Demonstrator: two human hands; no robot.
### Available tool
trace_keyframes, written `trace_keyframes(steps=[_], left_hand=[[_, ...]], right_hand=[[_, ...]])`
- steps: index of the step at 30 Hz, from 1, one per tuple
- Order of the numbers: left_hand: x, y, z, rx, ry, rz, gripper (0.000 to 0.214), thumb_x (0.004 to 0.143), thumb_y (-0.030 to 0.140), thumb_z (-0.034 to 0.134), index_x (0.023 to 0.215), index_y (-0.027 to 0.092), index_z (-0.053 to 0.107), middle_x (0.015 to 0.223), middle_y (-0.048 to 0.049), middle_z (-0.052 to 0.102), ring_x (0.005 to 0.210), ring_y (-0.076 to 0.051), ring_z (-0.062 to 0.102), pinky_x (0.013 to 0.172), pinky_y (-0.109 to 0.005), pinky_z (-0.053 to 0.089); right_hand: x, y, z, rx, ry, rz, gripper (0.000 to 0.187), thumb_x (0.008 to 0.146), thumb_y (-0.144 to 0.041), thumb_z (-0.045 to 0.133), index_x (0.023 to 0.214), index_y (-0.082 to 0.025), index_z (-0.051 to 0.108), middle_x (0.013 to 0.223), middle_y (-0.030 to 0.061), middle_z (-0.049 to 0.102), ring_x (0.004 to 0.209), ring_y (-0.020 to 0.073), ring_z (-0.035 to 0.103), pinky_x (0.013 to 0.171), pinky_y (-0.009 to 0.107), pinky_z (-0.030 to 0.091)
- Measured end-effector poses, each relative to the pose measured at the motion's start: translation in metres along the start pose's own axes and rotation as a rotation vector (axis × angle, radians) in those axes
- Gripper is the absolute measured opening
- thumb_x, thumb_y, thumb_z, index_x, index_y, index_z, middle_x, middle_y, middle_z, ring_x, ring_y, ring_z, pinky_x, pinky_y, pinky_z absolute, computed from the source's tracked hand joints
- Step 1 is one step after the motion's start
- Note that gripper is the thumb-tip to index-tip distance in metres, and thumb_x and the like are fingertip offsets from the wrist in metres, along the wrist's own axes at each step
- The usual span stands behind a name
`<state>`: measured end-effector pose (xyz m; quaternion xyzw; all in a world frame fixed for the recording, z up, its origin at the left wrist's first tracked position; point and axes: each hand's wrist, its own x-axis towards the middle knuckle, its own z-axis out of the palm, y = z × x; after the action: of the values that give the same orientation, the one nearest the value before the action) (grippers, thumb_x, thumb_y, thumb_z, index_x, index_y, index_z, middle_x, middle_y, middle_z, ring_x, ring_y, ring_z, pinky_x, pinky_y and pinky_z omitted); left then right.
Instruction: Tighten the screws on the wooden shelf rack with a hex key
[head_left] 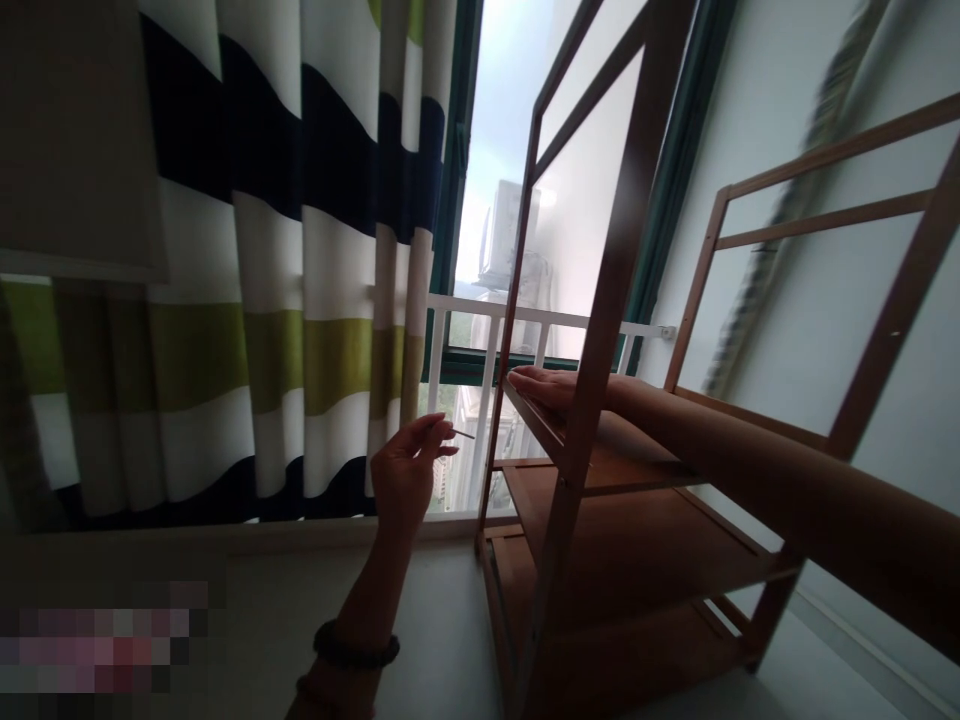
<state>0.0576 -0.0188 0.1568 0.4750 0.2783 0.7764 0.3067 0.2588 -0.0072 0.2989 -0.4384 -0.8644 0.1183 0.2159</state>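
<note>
My left hand point(407, 468), left of the wooden shelf rack point(616, 250), is closed in a pinch. Between its thumb and fingers sits a thin metal screw point(464, 434), its shaft pointing right toward the rack's rear post. Most of the screw's other end is hidden by the fingertips. Reaching in from the right, my right hand point(546, 387) lies flat on the upper shelf board point(630, 447), fingers stretched together toward its left edge. A front post partly covers the right hand and wrist. The rack stands upright with more boards below.
Striped curtains point(270, 240) hang at the left. Behind the rack are a window with a green frame point(457, 180) and a white railing point(487, 307). A white wall point(795, 280) rises at the right. The pale floor point(442, 620) lies below.
</note>
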Motion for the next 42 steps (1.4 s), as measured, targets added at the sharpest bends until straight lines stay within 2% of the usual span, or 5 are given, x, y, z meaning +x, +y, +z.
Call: trace_keyframes(steps=[6, 13, 19, 26, 42], left_hand=[[0.027, -0.024, 0.024, -0.169, 0.004, 0.003, 0.026, 0.068, 0.030, 0.073, 0.087, 0.014, 0.066, 0.074, -0.0023, 0.070, 0.070, -0.015, 0.068, 0.061, -0.027, 0.059], [0.030, -0.033, 0.031, -0.201, -0.044, -0.051, 0.023, 0.070, 0.031, 0.072, 0.083, 0.013, 0.065, 0.065, -0.0023, 0.070, 0.058, -0.015, 0.068, 0.058, -0.029, 0.059], [0.027, -0.022, 0.025, -0.262, -0.053, -0.050, 0.019, 0.071, 0.028, 0.072, 0.082, 0.014, 0.065, 0.067, -0.0021, 0.071, 0.061, -0.015, 0.069, 0.059, -0.027, 0.059], [0.022, -0.020, 0.028, -0.283, -0.104, -0.089, 0.022, 0.069, 0.027, 0.074, 0.085, 0.013, 0.068, 0.072, -0.0036, 0.072, 0.066, -0.016, 0.070, 0.063, -0.028, 0.060], [0.024, -0.015, 0.029, -0.203, -0.084, 0.011, 0.020, 0.070, 0.023, 0.073, 0.088, 0.014, 0.069, 0.077, -0.0030, 0.073, 0.070, -0.015, 0.070, 0.068, -0.027, 0.060]], right_hand=[[0.005, -0.001, 0.008, -0.147, -0.103, 0.103, 0.067, 0.085, -0.064, 0.036, 0.136, -0.021, 0.046, 0.149, 0.0060, 0.032, 0.138, 0.0339, 0.021, 0.114, 0.051, 0.013], [-0.005, -0.014, 0.007, -0.159, -0.146, 0.163, 0.067, 0.089, -0.055, 0.034, 0.145, -0.019, 0.029, 0.153, 0.0044, 0.019, 0.141, 0.0318, 0.011, 0.114, 0.054, 0.005], [-0.014, -0.023, 0.012, -0.039, -0.030, 0.178, 0.063, 0.086, -0.063, 0.034, 0.137, -0.027, 0.043, 0.147, 0.0018, 0.035, 0.139, 0.0312, 0.020, 0.115, 0.050, 0.009], [0.000, -0.026, 0.006, 0.022, -0.067, 0.181, 0.061, 0.085, -0.068, 0.029, 0.093, -0.020, 0.067, 0.100, 0.0084, 0.065, 0.099, 0.0282, 0.057, 0.093, 0.046, 0.041], [0.014, -0.002, 0.012, 0.035, -0.117, 0.137, 0.055, 0.088, -0.063, 0.028, 0.093, -0.018, 0.059, 0.099, 0.0063, 0.061, 0.094, 0.0224, 0.054, 0.090, 0.038, 0.038]])
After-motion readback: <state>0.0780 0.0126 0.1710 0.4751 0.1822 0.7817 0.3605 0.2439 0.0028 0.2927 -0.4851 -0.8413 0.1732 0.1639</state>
